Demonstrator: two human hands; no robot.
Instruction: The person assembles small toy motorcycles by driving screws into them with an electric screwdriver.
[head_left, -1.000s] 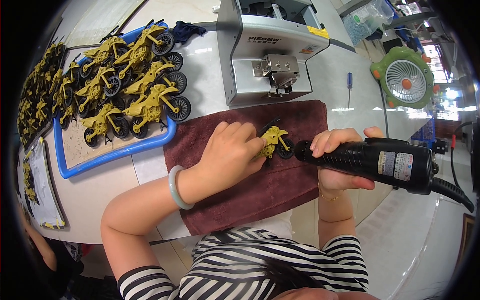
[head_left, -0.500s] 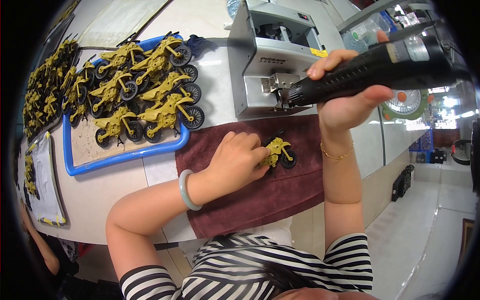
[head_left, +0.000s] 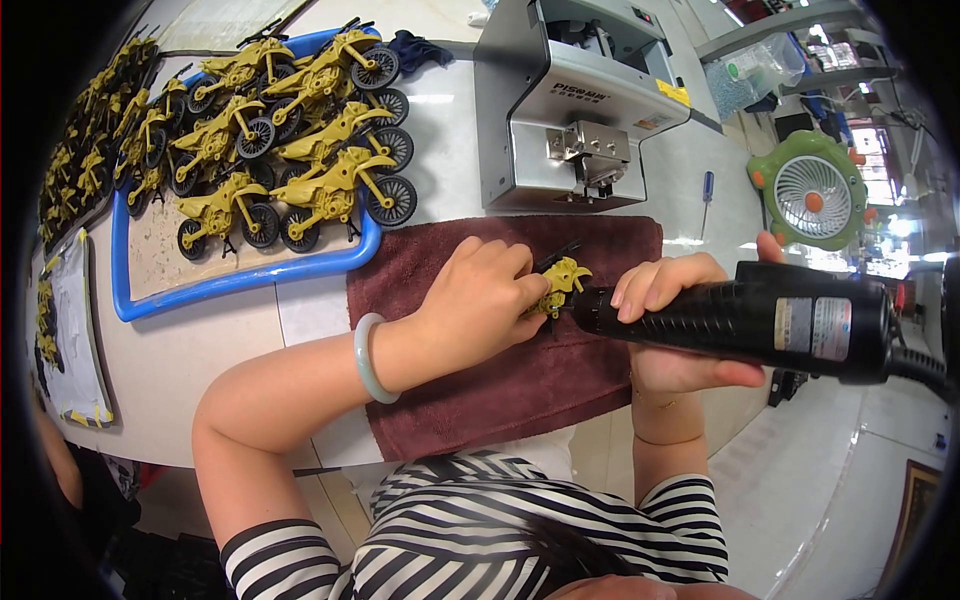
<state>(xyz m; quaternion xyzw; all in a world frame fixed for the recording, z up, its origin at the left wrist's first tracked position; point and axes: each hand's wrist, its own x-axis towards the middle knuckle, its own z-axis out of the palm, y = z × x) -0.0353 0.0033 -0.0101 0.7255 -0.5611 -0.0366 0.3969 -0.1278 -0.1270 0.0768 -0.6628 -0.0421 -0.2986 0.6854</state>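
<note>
My left hand (head_left: pixel 482 300) is closed round the rear of a yellow toy motorcycle (head_left: pixel 566 275), pressing it down on a dark red towel (head_left: pixel 470 410). In my right hand (head_left: pixel 672 300) is a black electric screwdriver (head_left: pixel 740 325), lying nearly level with its cord trailing off to the right. Its nose reaches the toy's right side, where it hides the front wheel. Whether the bit touches a screw cannot be seen. Behind the towel stands a silver screw feeder (head_left: pixel 560 110) with a metal outlet block (head_left: pixel 598 150) on its front.
A blue-rimmed tray (head_left: pixel 250 270) piled with yellow toy motorcycles (head_left: pixel 330 190) stands at the left, with more stacked beyond it. A small screwdriver (head_left: pixel 707 195) lies right of the feeder. A green fan (head_left: pixel 810 190) stands farther right. Another person's arm (head_left: pixel 58 450) shows at the left edge.
My right hand has brought the electric screwdriver from the feeder's outlet down to the toy motorcycle. My left hand keeps its hold on the toy. The view has shifted slightly.
</note>
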